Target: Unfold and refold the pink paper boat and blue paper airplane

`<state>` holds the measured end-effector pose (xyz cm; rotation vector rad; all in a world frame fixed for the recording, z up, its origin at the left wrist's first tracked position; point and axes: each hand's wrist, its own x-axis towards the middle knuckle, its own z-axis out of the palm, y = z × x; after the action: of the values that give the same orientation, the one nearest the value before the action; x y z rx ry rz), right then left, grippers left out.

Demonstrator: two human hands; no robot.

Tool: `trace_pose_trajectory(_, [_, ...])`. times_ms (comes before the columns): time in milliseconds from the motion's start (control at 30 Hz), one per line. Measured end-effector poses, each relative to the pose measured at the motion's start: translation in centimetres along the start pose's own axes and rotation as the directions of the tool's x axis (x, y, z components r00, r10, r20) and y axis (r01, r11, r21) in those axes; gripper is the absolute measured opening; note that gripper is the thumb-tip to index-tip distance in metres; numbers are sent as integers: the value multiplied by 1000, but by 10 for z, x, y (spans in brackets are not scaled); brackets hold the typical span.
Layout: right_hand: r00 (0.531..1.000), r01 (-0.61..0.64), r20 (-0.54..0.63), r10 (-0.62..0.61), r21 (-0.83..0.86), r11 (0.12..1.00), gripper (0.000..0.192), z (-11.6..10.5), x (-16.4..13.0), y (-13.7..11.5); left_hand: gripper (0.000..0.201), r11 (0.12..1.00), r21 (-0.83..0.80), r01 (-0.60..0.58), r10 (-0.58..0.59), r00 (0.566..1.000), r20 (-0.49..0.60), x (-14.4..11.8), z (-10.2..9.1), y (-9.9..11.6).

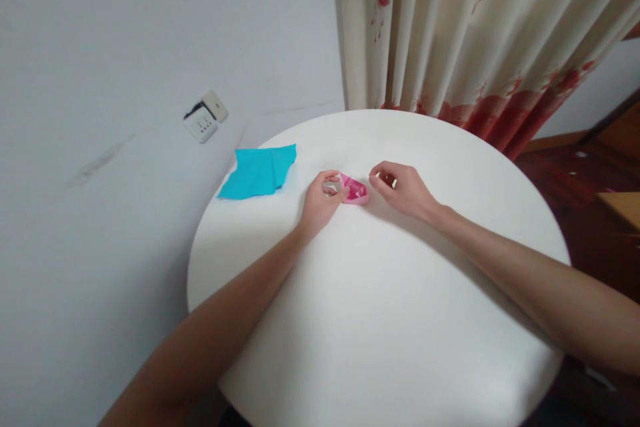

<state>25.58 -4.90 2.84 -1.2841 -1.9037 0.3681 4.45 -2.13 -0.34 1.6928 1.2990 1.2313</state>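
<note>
A small pink folded-paper piece point(357, 192), hollow and darker pink inside, rests near the middle of the white table point(350, 307). My left hand point(321, 199) grips its left end, with the thumb against the near side and the fingers curled behind. Just off the right end of the folded paper is my right hand point(400, 187). Its fingers are loosely bent, thumb and index tips slightly apart, and I see nothing between them. Left of my left hand lies a creased sheet of blue paper point(260, 172).
A pale wall point(125, 247) with a socket point(201, 123) borders the table's left side. Curtains with red flowers point(440, 33) hang behind its far edge. Part of a wooden piece of furniture point(623, 207) shows at the right, above a dark reddish floor point(555, 140).
</note>
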Motion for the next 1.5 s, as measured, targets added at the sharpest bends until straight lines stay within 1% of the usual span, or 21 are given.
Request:
trace_pose_trajectory(67, [991, 65, 121, -57, -65, 996, 27, 1, -3, -7, 47, 998, 46, -36, 34, 999, 31, 1, 1, -3])
trace_pose_trajectory(133, [968, 124, 233, -94, -121, 985, 33, 2, -6, -13, 53, 996, 76, -52, 48, 997, 59, 3, 2, -7])
trace_pose_trajectory(200, [946, 165, 307, -109, -163, 973, 33, 5, -8, -15, 58, 994, 93, -60, 53, 995, 81, 5, 2, -10])
trace_pose_trajectory(267, [934, 185, 340, -109, -199, 962, 29, 7, -8, -14, 60, 994, 92, -61, 51, 993, 107, 6, 2, -11])
trace_pose_trajectory(367, [933, 188, 345, -107, -210, 959, 21, 8, -8, -13, 61, 994, 92, -55, 45, 992, 117, 6, 1, -11])
trace_pose_trajectory(500, [939, 171, 326, -109, -170, 970, 18, 6, -7, -14, 60, 991, 122, -57, 45, 994, 105, 4, 1, -7])
trace_pose_trajectory(567, [932, 182, 341, -118, -162, 970, 12, 6, -7, -14, 57, 991, 123, -56, 43, 993, 107, 3, 1, -4])
trace_pose_trajectory(667, [925, 187, 361, -118, -165, 968, 7, 6, -8, -12, 53, 989, 134, -62, 52, 995, 80, 1, 1, 1])
trace_pose_trajectory(833, [928, 185, 351, -129, -132, 974, 7, 7, -7, -13, 61, 981, 166, -101, 86, 992, 96, 0, 0, 1])
trace_pose_trajectory(1000, [930, 188, 342, -136, -123, 975, 11, 7, -8, -15, 53, 983, 164, -86, 77, 995, 61, 2, -2, -7])
trace_pose_trajectory(1133, [922, 184, 369, -117, -153, 971, 12, 8, -8, -15, 52, 973, 199, -114, 106, 993, 48, 2, -3, -9])
trace_pose_trajectory(1267, [916, 200, 386, -110, -201, 959, 13, 9, -8, -14, 50, 961, 240, -136, 122, 990, 72, 1, -2, -5])
trace_pose_trajectory(1367, [914, 222, 396, -93, -294, 930, 13, 11, -9, -14, 48, 956, 248, -157, 133, 985, 108, 0, -3, -2])
trace_pose_trajectory(1500, [909, 261, 408, -81, -407, 875, 17, 11, -9, -15, 49, 947, 282, -152, 119, 984, 131, 0, -4, 1])
